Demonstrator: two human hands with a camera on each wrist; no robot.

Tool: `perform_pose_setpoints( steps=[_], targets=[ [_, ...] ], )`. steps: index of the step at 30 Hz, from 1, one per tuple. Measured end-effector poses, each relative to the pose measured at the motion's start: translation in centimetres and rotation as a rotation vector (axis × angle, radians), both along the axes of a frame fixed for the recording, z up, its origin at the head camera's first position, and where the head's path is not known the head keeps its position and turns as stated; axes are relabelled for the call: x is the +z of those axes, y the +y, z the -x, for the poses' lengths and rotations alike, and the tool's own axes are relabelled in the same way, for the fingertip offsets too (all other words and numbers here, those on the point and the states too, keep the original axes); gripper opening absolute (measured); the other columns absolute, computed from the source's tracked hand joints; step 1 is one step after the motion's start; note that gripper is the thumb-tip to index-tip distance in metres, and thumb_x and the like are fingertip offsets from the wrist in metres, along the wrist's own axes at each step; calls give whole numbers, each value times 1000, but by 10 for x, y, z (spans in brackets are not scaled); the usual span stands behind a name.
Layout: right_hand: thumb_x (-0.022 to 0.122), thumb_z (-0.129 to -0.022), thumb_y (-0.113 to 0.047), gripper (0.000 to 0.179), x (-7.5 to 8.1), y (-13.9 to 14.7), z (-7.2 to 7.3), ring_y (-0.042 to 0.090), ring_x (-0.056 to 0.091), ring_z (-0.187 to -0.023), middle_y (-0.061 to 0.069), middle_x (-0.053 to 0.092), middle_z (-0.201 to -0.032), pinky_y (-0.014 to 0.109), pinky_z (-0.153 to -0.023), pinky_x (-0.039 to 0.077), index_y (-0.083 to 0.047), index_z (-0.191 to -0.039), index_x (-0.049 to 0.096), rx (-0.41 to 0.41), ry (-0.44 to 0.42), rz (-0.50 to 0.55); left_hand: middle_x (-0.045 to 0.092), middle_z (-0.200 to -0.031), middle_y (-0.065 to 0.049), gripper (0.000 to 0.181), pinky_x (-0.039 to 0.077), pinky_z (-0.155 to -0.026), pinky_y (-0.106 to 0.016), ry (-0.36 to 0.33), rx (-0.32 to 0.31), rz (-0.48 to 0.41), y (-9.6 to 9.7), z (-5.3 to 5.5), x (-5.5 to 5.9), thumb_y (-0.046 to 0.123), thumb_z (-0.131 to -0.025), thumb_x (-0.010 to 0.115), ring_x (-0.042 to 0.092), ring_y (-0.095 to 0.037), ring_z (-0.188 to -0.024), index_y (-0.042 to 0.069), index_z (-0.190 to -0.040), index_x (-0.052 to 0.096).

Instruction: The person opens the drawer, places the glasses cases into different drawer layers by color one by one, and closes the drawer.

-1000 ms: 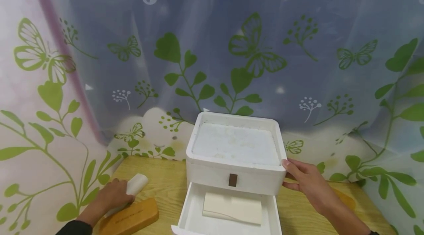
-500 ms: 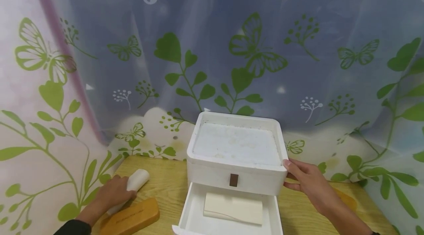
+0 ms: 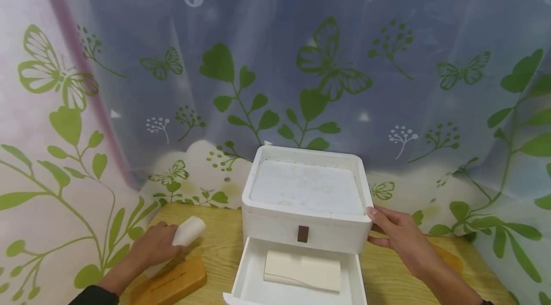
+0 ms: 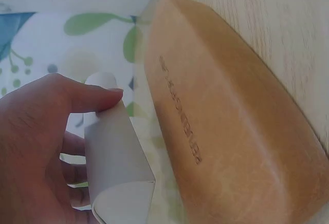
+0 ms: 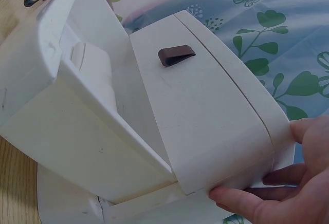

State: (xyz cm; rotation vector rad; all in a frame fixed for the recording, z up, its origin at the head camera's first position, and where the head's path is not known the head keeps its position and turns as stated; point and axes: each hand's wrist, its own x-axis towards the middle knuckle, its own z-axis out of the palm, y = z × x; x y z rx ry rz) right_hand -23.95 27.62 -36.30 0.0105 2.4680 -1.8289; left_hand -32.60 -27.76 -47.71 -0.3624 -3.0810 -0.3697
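My left hand [image 3: 155,247] grips a white glasses case [image 3: 189,231], thumb on one side and fingers round the other. In the left wrist view the case [image 4: 115,147] has a three-sided end. Beside it lies a tan glasses case [image 3: 172,281] with dark lettering. A white drawer unit [image 3: 271,223] stands mid-table, its lower drawer [image 3: 247,278] pulled out. Inside that drawer lies a cream glasses case [image 3: 303,269]. With the thumb on the top rim and fingertips against the side, my right hand [image 3: 402,240] touches the unit's right front corner.
The unit's upper drawer [image 3: 275,228] is closed and has a brown tab [image 3: 303,234]. A shallow recessed tray [image 3: 307,185] forms its top. Behind my right forearm an orange thing [image 3: 449,258] is partly hidden. A patterned curtain [image 3: 275,56] hangs along the wooden table's [image 3: 219,228] back.
My left hand has moved a little up and to the right, bringing the white glasses case with it. The right hand, drawer unit and tan case stay put.
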Motion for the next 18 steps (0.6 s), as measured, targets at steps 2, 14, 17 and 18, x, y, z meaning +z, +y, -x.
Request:
perform_pose_setpoints(
  steps=[2,14,17,18],
  targets=[
    [54,-108,-44,75,-1,1,1,39,58,-137,30,37,-162,40,-97,61,6,-159,32,7,5,-5,68,-101,-14,62,54,-70,-47,22,-10,15,4,-3,3,45,-83,82,63,-27,-87,-3,-122,69],
    [55,-108,-43,74,-1,0,0,41,56,-139,29,39,-162,40,-97,61,6,-159,33,-2,8,-5,68,-111,-14,69,55,-67,-45,58,-12,40,25,-18,22,48,-78,85,64,-26,-90,2,-127,70],
    [53,-108,-42,72,-2,1,0,41,56,-139,30,39,-161,40,-97,62,6,-159,33,-1,13,-7,68,-111,-13,70,54,-65,-43,86,-25,50,28,-23,29,51,-77,84,64,-25,-89,3,-126,70],
    [53,-109,-41,72,-2,1,0,41,57,-138,30,38,-161,40,-97,62,7,-158,33,0,15,-8,68,-111,-13,70,54,-65,-43,91,-32,54,29,-24,32,51,-77,84,64,-25,-89,3,-126,71]
  ],
)
